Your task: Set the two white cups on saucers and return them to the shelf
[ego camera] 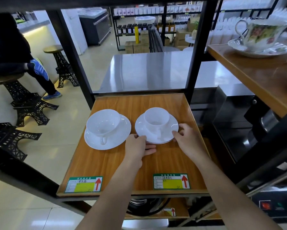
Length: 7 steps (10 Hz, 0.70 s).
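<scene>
Both white cups sit on saucers on the orange-brown wooden shelf board [106, 165] inside the black metal rack frame [196, 47].

Left set: wide white porcelain cup [103, 124] upright on a plain white round saucer [121, 138], handle pointing toward the person. Cup sits off-centre, toward the saucer's left side. No hand touches this set.

Right set: narrower white porcelain cup [157, 120] upright on a white round saucer with a thin dark rim line [171, 128], roughly centred, handle toward the person. The two saucers lie just beside each other; whether their rims touch cannot be told.

Left hand [137, 149]: grip grasping the near-left edge of the dark-rimmed saucer, thumb on top of the rim, other fingers [150, 151] below or beside the edge, resting near the board.

Right hand [186, 138]: grip grasping the near-right edge of the same saucer, fingertips [176, 132] on the rim. Whether the saucer rests flat on the board or is slightly lifted cannot be told.

Two green-and-yellow price labels with red arrows are stuck at the board's front edge: one at left [83, 184], one at right [171, 181].

On the neighbouring brown wooden shelf at upper right stands a floral-patterned teacup on its matching saucer [262, 37]. A seated person in dark clothing with blue shoes [11, 52] is at far left, on a stool.
</scene>
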Each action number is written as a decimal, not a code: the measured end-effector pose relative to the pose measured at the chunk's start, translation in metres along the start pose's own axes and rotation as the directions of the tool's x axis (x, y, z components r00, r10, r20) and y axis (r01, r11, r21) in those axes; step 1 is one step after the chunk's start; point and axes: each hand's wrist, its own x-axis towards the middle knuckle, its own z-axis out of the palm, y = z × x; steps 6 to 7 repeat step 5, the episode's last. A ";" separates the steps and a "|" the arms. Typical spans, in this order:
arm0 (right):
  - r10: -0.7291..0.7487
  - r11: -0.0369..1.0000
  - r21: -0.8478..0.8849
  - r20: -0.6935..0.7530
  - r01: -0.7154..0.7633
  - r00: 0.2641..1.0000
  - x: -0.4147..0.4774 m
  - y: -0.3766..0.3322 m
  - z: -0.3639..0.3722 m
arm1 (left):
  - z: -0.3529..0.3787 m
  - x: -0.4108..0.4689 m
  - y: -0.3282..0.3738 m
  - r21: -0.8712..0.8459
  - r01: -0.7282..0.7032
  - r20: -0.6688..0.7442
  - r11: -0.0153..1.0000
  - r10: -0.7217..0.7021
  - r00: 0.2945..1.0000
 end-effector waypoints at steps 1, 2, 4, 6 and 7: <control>-0.003 1.000 -0.012 0.017 0.003 1.000 0.000 -0.001 -0.001 | -0.002 -0.005 0.003 0.002 0.013 0.023 1.000 -0.013 1.000; -0.002 1.000 -0.010 0.014 0.003 1.000 0.001 -0.003 -0.001 | -0.009 -0.010 0.005 0.022 0.007 0.032 1.000 -0.007 0.999; 0.029 1.000 0.007 -0.019 -0.029 0.999 -0.014 -0.012 -0.009 | -0.038 -0.024 0.004 0.169 -0.116 -0.040 0.979 0.124 0.991; -0.023 1.000 0.003 -0.033 0.024 0.999 -0.032 -0.023 -0.022 | -0.049 -0.037 0.011 0.263 -0.252 -0.066 0.931 0.278 0.958; -0.023 1.000 0.003 -0.033 0.024 0.999 -0.032 -0.023 -0.022 | -0.049 -0.037 0.011 0.263 -0.252 -0.066 0.931 0.278 0.958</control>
